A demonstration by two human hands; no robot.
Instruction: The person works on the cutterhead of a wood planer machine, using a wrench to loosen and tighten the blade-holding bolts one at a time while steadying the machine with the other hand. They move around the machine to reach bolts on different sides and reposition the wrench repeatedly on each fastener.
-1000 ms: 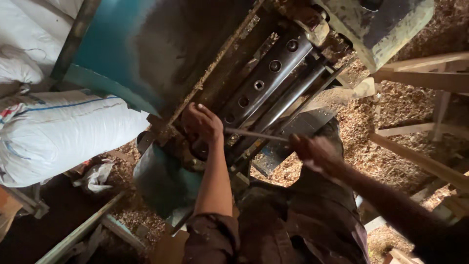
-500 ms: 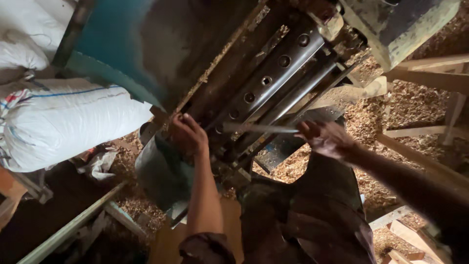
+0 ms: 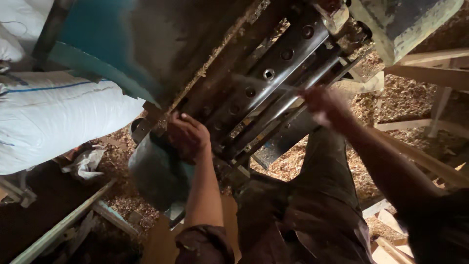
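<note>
So, standing next to this person at the machine: way off to the left of the steel cutter drum (image 3: 273,68) there's a big white sack (image 3: 53,117), then the teal housing (image 3: 97,29) of the machine, which sits right up against the drum's left side.

Their left hand (image 3: 188,137) is just down-left of the drum, planted on the dusty frame edge. The fingers are bent over that edge, but I honestly can't tell whether they're gripping it or just bracing.

The drum itself runs diagonally and has a row of holes and bolt heads along it. Lying across its lower half is a thin rod (image 3: 266,83), tip toward the holes.

The right hand (image 3: 327,105), just right of the drum, is blurry, but the fingers look closed around the rod's far end.

My read is they're at the lining-up stage, getting the rod onto one of those holes or bolts. I'd say whatever comes next needs the tip seated squarely and the left hand kept off the blades.

Further right of the drum it's sawdust (image 3: 405,98) and wooden slats (image 3: 430,58).
</note>
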